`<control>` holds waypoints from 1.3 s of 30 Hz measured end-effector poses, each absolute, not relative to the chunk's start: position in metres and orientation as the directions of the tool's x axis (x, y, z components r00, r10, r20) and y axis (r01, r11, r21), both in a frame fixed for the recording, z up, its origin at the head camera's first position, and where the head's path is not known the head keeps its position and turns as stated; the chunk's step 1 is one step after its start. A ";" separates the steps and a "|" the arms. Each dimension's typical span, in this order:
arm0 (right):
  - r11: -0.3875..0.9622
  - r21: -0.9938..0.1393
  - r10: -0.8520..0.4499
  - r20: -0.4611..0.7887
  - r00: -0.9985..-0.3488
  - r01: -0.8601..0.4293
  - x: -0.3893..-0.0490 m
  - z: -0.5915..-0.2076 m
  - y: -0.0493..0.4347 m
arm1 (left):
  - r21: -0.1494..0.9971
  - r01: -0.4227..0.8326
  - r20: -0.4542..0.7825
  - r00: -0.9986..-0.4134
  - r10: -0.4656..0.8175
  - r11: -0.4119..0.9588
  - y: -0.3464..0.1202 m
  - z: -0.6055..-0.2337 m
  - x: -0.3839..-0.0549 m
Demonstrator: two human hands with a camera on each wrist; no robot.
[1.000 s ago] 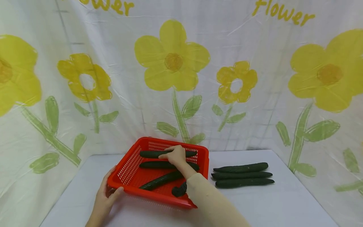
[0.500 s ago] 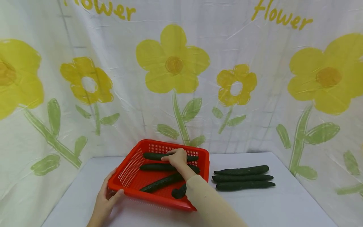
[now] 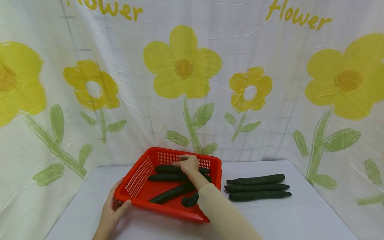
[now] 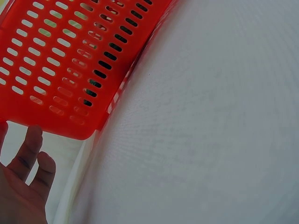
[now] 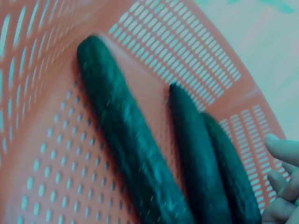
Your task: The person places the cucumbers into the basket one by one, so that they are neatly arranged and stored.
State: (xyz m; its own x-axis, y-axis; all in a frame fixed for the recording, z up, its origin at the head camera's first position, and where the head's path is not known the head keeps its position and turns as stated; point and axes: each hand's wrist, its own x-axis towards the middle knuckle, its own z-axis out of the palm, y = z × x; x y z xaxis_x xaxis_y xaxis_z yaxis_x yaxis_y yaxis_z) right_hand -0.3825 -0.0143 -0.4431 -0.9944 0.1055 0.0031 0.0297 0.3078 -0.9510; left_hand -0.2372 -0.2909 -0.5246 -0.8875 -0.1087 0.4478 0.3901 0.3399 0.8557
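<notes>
My left hand (image 3: 109, 213) grips the near-left corner of a red plastic basket (image 3: 129, 181), thumb at the front rim and fingers along the left side. In the left wrist view its fingertips (image 4: 33, 135) meet the basket's edge. Above the far side of the basket is my right hand (image 3: 189, 164), fingers loosely bent, just over the rearmost cucumber (image 3: 165, 169). That cucumber lies against a second cucumber (image 3: 163, 177). A third cucumber (image 3: 171, 194) lies slantwise nearer the front. A dark curved cucumber end (image 3: 189, 201) shows beside the right sleeve, the rest hidden.
To the right of the basket, three cucumbers (image 3: 258, 187) lie side by side on the white table (image 3: 300, 216). A white curtain (image 3: 129, 140) printed with yellow flowers hangs right behind the table.
The rearmost cucumber has come down and forward against the second one, and my right hand has let go of it and lifted slightly. My left hand stays on the basket corner.
</notes>
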 end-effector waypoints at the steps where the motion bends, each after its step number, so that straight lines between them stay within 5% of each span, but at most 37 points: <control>1: 0.279 -0.960 0.087 -0.006 -0.996 0.030 -0.383 -0.442 -0.013 | 0.855 0.392 0.449 -0.887 -0.108 0.339 -0.291 -0.525 -0.237; 11: 0.202 -0.977 -0.086 -0.082 -0.993 0.063 -0.379 -0.416 -0.005 | 0.855 0.391 0.449 -0.886 -0.113 0.340 -0.292 -0.525 -0.236; 20: 0.174 -0.979 -0.262 0.057 -0.963 -0.105 -0.353 -0.394 0.032 | 0.858 0.379 0.440 -0.890 -0.116 0.346 -0.291 -0.524 -0.235; 29: 0.238 -0.948 -0.158 0.174 -0.972 -0.209 -0.330 -0.400 0.102 | 0.858 0.379 0.439 -0.892 -0.110 0.348 -0.291 -0.522 -0.236; 39: 0.303 -0.948 0.018 0.111 -0.994 -0.100 -0.298 -0.442 0.204 | 0.855 0.380 0.439 -0.893 -0.102 0.354 -0.293 -0.524 -0.237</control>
